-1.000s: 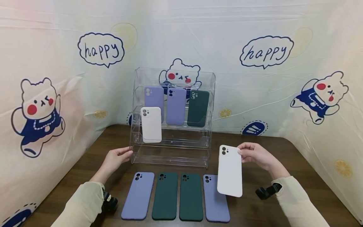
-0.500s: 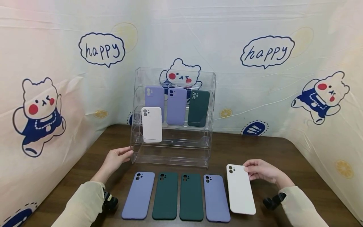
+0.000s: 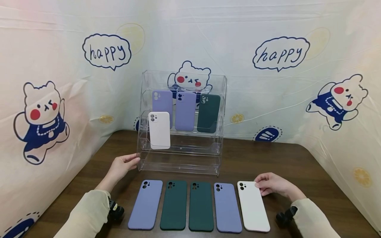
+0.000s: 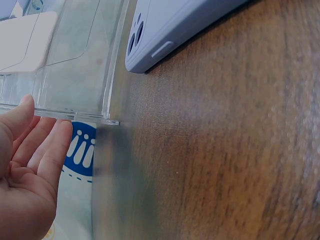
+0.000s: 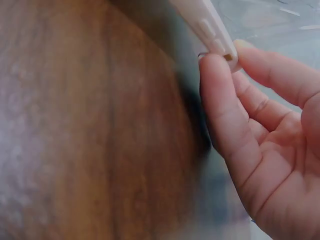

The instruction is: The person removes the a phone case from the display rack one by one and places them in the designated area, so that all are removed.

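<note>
At the front right of the head view, my right hand (image 3: 275,185) pinches the upper right corner of a white phone case (image 3: 253,206). In the right wrist view, thumb and fingers meet on either side of the white case's corner (image 5: 212,30). My left hand (image 3: 122,168) holds the lower left side edge of a clear tiered display rack (image 3: 180,168), thumb and fingertips at that edge in the left wrist view. Two lilac cases, including one on the left (image 3: 162,100), a green case (image 3: 208,114) and a white case (image 3: 159,130) stand in the rack's tiers.
In a row left of the held case lie a lilac case (image 3: 228,208), a green case (image 3: 201,206), another green case (image 3: 173,205) and another lilac case (image 3: 146,205). The brown wooden table (image 3: 262,158) is enclosed by a printed cloth (image 3: 226,39).
My right hand has brought the white case down and to the right, from over the lilac case to the row's right end. The left hand stays at the rack.
</note>
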The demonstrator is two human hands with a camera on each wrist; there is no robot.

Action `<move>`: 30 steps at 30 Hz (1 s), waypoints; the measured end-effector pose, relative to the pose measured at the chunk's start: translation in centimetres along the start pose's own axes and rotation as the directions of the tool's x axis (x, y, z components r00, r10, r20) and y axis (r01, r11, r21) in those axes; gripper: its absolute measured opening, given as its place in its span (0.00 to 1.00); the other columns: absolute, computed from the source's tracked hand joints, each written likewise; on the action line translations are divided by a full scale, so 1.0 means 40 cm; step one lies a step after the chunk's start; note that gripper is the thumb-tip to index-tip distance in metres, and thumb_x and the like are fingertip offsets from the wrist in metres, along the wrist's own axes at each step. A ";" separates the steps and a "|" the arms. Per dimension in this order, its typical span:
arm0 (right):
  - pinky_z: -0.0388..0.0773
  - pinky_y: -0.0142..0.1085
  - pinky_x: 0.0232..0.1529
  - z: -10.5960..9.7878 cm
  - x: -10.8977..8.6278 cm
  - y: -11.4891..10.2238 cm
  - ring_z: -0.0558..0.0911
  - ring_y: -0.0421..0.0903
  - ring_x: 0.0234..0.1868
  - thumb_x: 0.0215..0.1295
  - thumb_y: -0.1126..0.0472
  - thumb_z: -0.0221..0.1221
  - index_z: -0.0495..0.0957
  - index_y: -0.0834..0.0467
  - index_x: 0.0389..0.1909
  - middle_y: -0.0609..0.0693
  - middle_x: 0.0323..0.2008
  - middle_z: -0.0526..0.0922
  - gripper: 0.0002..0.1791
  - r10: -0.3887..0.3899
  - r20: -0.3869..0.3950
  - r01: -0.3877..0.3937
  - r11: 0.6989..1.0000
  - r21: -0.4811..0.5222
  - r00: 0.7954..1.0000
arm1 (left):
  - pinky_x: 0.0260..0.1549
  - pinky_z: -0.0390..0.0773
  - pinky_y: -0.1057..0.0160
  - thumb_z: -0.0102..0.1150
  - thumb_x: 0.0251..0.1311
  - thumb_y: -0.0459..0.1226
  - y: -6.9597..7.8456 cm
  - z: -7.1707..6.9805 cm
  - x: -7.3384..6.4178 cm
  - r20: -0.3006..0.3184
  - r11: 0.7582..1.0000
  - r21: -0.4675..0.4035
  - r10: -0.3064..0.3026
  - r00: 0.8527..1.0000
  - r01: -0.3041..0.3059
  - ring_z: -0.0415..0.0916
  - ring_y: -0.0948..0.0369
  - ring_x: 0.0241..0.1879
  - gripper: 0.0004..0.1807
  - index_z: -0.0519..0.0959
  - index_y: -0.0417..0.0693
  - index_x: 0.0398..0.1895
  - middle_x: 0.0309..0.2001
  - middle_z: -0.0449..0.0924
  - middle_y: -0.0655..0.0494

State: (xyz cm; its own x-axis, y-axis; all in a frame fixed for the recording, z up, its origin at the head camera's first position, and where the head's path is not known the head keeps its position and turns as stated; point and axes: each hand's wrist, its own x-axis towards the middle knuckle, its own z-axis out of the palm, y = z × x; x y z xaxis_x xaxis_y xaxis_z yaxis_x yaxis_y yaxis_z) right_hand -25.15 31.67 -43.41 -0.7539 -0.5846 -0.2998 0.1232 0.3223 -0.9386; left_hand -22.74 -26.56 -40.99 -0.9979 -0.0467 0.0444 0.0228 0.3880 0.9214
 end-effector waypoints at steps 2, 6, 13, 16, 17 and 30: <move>0.82 0.34 0.29 0.009 0.000 -0.005 0.78 0.41 0.24 0.64 0.63 0.56 0.73 0.69 0.41 0.53 0.26 0.78 0.12 0.022 -0.038 -0.023 0.999 -0.037 0.999 | 0.44 0.77 0.57 0.53 0.64 0.38 -0.001 0.000 0.000 -0.001 1.000 -0.003 0.001 1.000 -0.001 0.71 0.45 0.52 0.26 0.66 0.28 0.59 0.58 0.66 0.34; 0.82 0.35 0.28 0.027 0.000 -0.024 0.77 0.42 0.24 0.63 0.62 0.58 0.73 0.71 0.41 0.53 0.25 0.77 0.14 0.031 -0.092 -0.043 0.991 -0.127 0.995 | 0.44 0.77 0.57 0.53 0.65 0.37 -0.003 0.000 0.001 -0.003 1.000 -0.005 0.005 1.000 -0.005 0.70 0.45 0.52 0.25 0.66 0.28 0.59 0.58 0.66 0.34; 0.82 0.37 0.27 0.047 -0.001 -0.043 0.76 0.44 0.24 0.61 0.63 0.59 0.75 0.70 0.39 0.52 0.24 0.76 0.12 0.033 -0.149 -0.066 0.973 -0.222 0.988 | 0.43 0.78 0.60 0.53 0.65 0.37 -0.006 0.000 0.003 -0.004 1.000 -0.009 0.015 1.000 -0.015 0.70 0.45 0.53 0.25 0.66 0.27 0.59 0.58 0.66 0.34; 0.82 0.37 0.27 0.050 -0.001 -0.045 0.77 0.44 0.23 0.60 0.65 0.59 0.75 0.70 0.39 0.52 0.24 0.76 0.11 0.030 -0.159 -0.067 0.970 -0.235 0.987 | 0.42 0.78 0.60 0.53 0.64 0.37 -0.007 0.000 0.004 -0.006 1.000 -0.010 0.018 1.000 -0.018 0.70 0.45 0.52 0.25 0.66 0.27 0.59 0.57 0.67 0.34; 0.82 0.37 0.26 0.051 -0.001 -0.045 0.77 0.43 0.23 0.60 0.65 0.59 0.75 0.70 0.39 0.52 0.24 0.76 0.11 0.028 -0.160 -0.065 0.969 -0.236 0.987 | 0.42 0.78 0.60 0.53 0.64 0.37 -0.008 0.000 0.004 -0.006 1.000 -0.009 0.019 1.000 -0.019 0.70 0.45 0.52 0.25 0.66 0.27 0.59 0.57 0.67 0.34; 0.82 0.37 0.26 0.054 -0.003 -0.044 0.77 0.44 0.23 0.59 0.65 0.60 0.75 0.70 0.38 0.52 0.24 0.75 0.11 0.019 -0.183 -0.062 0.970 -0.237 0.983 | 0.42 0.79 0.60 0.53 0.64 0.36 -0.009 0.000 0.004 -0.010 1.000 -0.015 0.027 1.000 -0.027 0.70 0.44 0.52 0.25 0.66 0.27 0.58 0.57 0.67 0.33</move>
State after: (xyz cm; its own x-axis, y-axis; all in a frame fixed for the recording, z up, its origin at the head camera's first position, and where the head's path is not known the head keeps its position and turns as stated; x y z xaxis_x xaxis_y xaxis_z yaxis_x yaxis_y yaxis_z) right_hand -23.88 29.54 -42.09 -0.8568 -0.4325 -0.2808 0.0136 0.5253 -0.8508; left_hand -22.90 -26.69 -41.33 -0.9963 -0.0455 0.0733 0.0509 0.3753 0.9255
